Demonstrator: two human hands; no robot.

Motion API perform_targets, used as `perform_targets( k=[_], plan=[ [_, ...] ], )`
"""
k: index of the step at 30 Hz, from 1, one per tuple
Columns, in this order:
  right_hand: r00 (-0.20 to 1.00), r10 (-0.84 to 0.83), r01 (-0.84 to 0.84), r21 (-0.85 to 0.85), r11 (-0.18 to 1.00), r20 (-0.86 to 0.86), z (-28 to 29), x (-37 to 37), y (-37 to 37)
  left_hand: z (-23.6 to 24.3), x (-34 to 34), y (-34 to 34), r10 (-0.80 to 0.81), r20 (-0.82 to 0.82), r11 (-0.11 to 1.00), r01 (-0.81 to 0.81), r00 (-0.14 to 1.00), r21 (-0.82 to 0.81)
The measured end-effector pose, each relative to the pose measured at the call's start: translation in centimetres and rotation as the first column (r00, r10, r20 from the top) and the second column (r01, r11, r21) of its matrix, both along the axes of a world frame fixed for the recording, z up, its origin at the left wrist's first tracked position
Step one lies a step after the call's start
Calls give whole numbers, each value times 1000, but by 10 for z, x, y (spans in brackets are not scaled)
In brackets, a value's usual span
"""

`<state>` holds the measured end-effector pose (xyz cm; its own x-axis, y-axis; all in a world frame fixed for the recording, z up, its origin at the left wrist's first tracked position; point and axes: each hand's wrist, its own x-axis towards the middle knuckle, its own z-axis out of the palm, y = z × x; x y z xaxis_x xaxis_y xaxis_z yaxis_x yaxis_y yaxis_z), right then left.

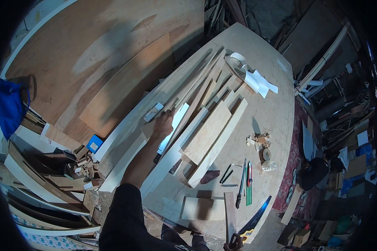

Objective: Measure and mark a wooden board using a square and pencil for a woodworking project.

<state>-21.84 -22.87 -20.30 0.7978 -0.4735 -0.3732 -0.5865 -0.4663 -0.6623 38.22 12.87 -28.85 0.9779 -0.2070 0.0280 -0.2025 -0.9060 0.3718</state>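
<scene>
My left hand reaches over the workbench, its fingers curled down at the near end of a bundle of thin wooden strips. The fingertips are partly hidden. Just right of it lies a brightly lit white strip. Down at the lower edge, my right hand is closed around the near end of a flat wooden slat. Close beside that hand lies a handsaw with a yellow and black handle, its blade pointing away to the right. Whether the hand also touches the saw handle is unclear.
Stacked boards cover the bench's middle. Pencil-like tools, a green ruler, a tape roll and small wood blocks lie to the right. White paper sits farther back. Large plywood sheets lean at left; another person is at right.
</scene>
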Motion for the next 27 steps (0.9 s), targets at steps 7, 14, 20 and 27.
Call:
perform_targets(
  k=[7,14,20,27],
  plan=[
    [993,112,-111,-31,993,38,2,33,2,23,-48,-45,-128,108,984,112,986,140],
    [999,22,-23,52,998,27,-9,20,1,-18,66,-1,383,9,922,-382,924,-61],
    [999,-32,29,105,994,26,33,46,39,-31,86,-31,343,-120,937,-348,931,-19],
    [997,26,-33,93,995,77,30,37,34,-40,89,-14,354,-302,932,-360,885,39]
  ],
)
